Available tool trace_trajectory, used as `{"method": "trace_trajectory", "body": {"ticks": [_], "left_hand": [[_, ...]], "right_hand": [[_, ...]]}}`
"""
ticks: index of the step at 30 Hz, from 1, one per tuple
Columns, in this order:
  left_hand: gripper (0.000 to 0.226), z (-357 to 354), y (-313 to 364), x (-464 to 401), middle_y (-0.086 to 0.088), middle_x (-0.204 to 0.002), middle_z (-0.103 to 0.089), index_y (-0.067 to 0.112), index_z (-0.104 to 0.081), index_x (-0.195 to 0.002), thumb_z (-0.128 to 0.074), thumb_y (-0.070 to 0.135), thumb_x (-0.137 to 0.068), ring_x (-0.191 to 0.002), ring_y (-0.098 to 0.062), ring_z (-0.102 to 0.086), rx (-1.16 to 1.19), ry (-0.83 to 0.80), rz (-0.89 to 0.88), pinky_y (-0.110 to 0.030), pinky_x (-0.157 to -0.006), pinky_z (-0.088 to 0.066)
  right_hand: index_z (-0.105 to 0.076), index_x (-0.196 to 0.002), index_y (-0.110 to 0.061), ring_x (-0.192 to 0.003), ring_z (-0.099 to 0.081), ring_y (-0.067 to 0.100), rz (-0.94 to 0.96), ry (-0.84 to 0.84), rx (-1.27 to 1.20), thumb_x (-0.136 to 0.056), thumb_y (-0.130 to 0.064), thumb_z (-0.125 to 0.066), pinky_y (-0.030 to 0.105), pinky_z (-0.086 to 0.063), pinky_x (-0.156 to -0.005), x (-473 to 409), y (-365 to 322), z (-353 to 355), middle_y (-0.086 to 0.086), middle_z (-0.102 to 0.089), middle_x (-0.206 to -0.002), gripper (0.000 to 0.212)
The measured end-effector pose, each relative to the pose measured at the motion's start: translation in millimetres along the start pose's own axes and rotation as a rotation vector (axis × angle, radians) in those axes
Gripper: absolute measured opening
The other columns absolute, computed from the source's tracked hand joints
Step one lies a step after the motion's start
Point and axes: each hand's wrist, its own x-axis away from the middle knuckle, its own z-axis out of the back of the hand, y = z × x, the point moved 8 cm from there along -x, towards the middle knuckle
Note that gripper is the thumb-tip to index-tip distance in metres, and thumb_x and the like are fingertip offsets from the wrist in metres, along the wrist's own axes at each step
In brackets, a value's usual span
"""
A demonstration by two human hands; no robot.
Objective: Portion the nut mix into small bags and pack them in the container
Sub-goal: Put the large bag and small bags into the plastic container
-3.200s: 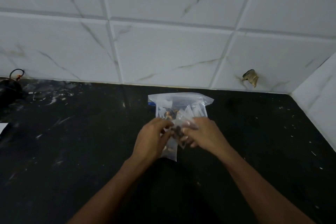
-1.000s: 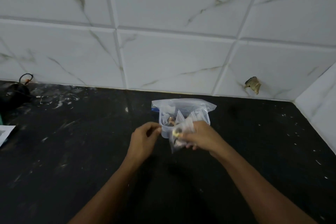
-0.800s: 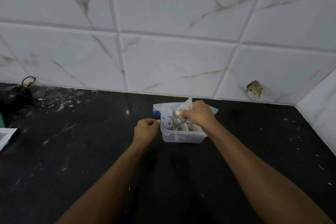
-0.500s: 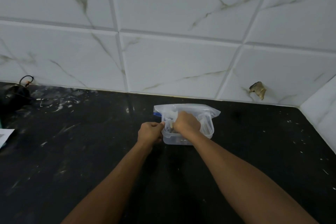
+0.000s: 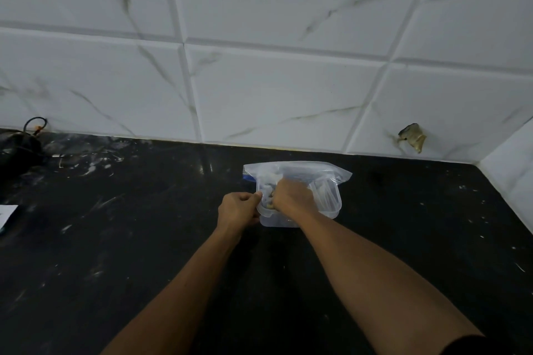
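**Clear plastic, nearly packed**

Clear container (image 5: 300,217) sits on the black table (image 5: 115,239). My left grip (image 5: 238,210) pinches its rim; my right grip (image 5: 291,196) curls around a small bag inside. Judging by this, packing is underway; the big zip bag (image 5: 305,168) lies behind.

The right hand (image 5: 291,196) has carried the small bag into the container (image 5: 300,217).

white marbled tiles (image 5: 274,101), black countertop (image 5: 115,253) (scuffed)
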Motion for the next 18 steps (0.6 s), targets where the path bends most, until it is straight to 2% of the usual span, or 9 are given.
{"method": "trace_trajectory", "body": {"ticks": [4,7,10,12,13,15,16,18], "left_hand": [[0.02,-0.1,-0.1,1.0,-0.008,-0.091,-0.074,0.011,-0.072,-0.094,-0.061,0.029,-0.094,-0.085,-0.02,-0.072,-0.002,-0.014,-0.004,-0.041,-0.078,-0.061],[0.02,0.2,0.4,3.2,-0.008,-0.091,-0.074,0.011,-0.072,-0.093,-0.061,0.028,-0.094,-0.086,-0.02,-0.072,0.018,-0.021,-0.009,-0.041,-0.078,-0.061],[0.02,0.5,1.1,6.3,-0.008,-0.094,-0.073,0.013,-0.07,-0.096,-0.059,0.029,-0.095,-0.086,-0.02,-0.072,0.023,-0.022,-0.007,-0.039,-0.078,-0.061],[0.021,1.3,1.3,11.7,-0.008,-0.094,-0.072,0.012,-0.069,-0.097,-0.057,0.029,-0.096,-0.083,-0.018,-0.07,0.02,-0.028,-0.015,-0.036,-0.077,-0.06],[0.021,1.7,1.1,15.7,-0.008,-0.093,-0.071,0.012,-0.069,-0.098,-0.055,0.028,-0.097,-0.081,-0.017,-0.069,0.035,-0.033,-0.021,-0.034,-0.075,-0.059],[0.019,4.4,-0.5,25.2,-0.007,-0.094,-0.071,0.014,-0.068,-0.097,-0.052,0.025,-0.099,-0.083,-0.017,-0.068,0.074,-0.024,-0.051,-0.035,-0.079,-0.059],[0.018,6.0,-1.2,30.0,-0.006,-0.096,-0.071,0.018,-0.067,-0.097,-0.051,0.025,-0.1,-0.088,-0.017,-0.069,0.097,-0.014,-0.076,-0.037,-0.083,-0.058],[0.016,4.5,-1.8,39.7,-0.002,-0.101,-0.071,0.024,-0.064,-0.1,-0.048,0.024,-0.101,-0.096,-0.016,-0.069,0.175,-0.03,-0.121,-0.037,-0.088,-0.057]], "right_hand": [[-0.053,-0.125,-0.01,-0.111,-0.056,0.029,0.036,-0.044,-0.017,-0.09,-0.046,-0.059,0.042,-0.046,-0.094,4.2,0.6,2.2,0.013,-0.056,-0.123,0.051],[-0.058,-0.115,-0.011,-0.102,-0.06,0.025,0.149,0.006,-0.074,-0.093,-0.049,-0.051,0.037,-0.047,-0.085,18.7,2.7,21.5,0.008,-0.062,-0.108,0.044],[-0.06,-0.083,-0.012,-0.072,-0.056,0.014,0.199,0.144,-0.306,-0.096,-0.038,-0.048,0.031,-0.047,-0.069,36.4,24.2,49.4,-0.002,-0.057,-0.072,0.032],[-0.059,-0.072,-0.011,-0.062,-0.054,0.015,0.151,0.349,-0.497,-0.095,-0.027,-0.049,0.03,-0.045,-0.058,51.1,58.8,72.2,0.0,-0.055,-0.065,0.03],[-0.059,-0.072,-0.012,-0.062,-0.054,0.015,0.103,0.453,-0.595,-0.094,-0.023,-0.049,0.029,-0.043,-0.056,61.0,81.3,82.7,0.0,-0.056,-0.066,0.027],[-0.061,-0.084,-0.015,-0.066,-0.056,0.014,-0.026,0.565,-0.808,-0.095,-0.02,-0.05,0.025,-0.044,-0.057,74.4,127.2,82.6,-0.001,-0.058,-0.074,0.017],[-0.062,-0.093,-0.016,-0.07,-0.057,0.013,-0.096,0.56,-0.898,-0.096,-0.022,-0.049,0.026,-0.047,-0.062,76.2,145.1,74.1,-0.001,-0.059,-0.079,0.014],[-0.059,-0.106,-0.017,-0.082,-0.059,0.015,-0.191,0.422,-1.045,-0.097,-0.03,-0.049,0.036,-0.053,-0.078,69.7,166.3,45.0,0.003,-0.062,-0.098,0.02]]}}
